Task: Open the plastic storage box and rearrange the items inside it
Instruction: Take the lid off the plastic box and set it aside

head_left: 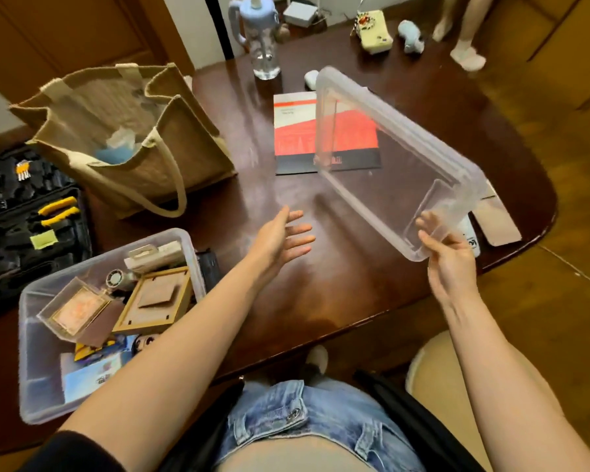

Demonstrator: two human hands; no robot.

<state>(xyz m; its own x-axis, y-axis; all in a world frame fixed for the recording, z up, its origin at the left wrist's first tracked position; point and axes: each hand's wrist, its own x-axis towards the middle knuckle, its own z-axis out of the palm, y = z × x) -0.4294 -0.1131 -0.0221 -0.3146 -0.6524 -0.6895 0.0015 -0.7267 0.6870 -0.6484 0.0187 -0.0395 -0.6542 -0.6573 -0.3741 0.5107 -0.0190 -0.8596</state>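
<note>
Already the clear lid (389, 158) was off the plastic storage box (31, 352) and tilted in the air above the dark wooden table (321, 284), gripped at its near corner by the right hand (452, 264). Meanwhile the left hand (283, 238) hovered over the table with fingers straight, holding nothing. Uncovered, the box sat at the table's near left edge, holding a wooden frame (154, 301) among other items, just before a canvas bag (126, 131).
</note>
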